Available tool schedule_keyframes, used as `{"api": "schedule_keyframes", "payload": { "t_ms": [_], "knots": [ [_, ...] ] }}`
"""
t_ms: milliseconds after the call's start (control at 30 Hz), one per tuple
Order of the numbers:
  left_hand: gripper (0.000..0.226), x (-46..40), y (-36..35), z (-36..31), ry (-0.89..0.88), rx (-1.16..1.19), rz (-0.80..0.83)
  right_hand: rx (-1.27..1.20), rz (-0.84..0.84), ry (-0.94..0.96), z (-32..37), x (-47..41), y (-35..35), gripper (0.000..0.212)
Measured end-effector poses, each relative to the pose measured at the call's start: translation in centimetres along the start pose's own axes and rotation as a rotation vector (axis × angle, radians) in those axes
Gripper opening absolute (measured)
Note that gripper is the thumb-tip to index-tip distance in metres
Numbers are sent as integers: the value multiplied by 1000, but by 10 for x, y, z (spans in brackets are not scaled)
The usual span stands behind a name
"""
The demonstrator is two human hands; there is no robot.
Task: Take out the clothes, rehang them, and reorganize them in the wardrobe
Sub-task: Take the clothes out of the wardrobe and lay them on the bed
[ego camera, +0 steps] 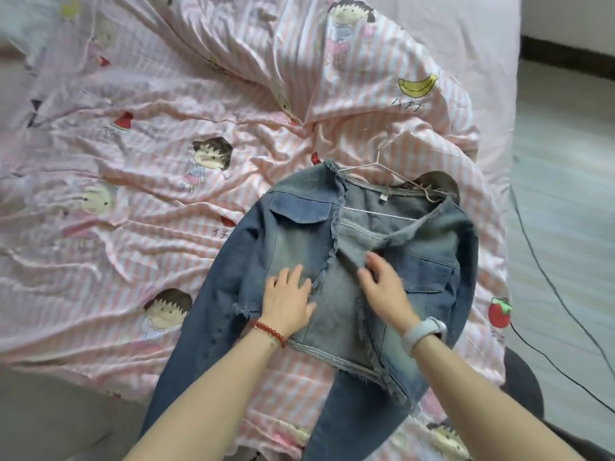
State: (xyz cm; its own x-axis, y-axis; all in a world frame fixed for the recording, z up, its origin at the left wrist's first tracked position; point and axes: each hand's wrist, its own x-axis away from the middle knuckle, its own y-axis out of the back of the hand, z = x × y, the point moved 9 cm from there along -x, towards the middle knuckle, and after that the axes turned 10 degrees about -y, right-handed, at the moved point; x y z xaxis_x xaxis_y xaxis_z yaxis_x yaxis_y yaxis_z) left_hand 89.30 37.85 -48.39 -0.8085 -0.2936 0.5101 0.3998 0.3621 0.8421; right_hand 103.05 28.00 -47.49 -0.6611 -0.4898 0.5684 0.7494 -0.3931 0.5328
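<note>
A blue denim jacket (299, 227) with frayed edges lies face up on a pink striped bed cover. A thin metal hanger (376, 164) sits inside its shoulders, with the hook sticking out past the collar. My left hand (288, 302) lies flat on the jacket's left front panel, fingers spread. My right hand (386, 291) rests on the right front panel beside the open front edge, fingers straight. The front of the jacket is open, and the grey lining shows.
The bed cover (149, 161) is rumpled, printed with cartoon figures and fruit. The bed's edge runs down the right side, beyond it a pale floor with a black cable (545, 281). A dark round object (522, 377) stands at the lower right.
</note>
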Motion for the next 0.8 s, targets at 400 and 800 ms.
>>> {"api": "schedule_keyframes", "payload": {
  "t_ms": [400,800],
  "knots": [
    [46,127,41,71,251,96,-417,570,-58,381,101,82,-62,53],
    [29,617,36,200,1067,-46,-1007,454,299,1328,310,446,-302,34]
  ]
}}
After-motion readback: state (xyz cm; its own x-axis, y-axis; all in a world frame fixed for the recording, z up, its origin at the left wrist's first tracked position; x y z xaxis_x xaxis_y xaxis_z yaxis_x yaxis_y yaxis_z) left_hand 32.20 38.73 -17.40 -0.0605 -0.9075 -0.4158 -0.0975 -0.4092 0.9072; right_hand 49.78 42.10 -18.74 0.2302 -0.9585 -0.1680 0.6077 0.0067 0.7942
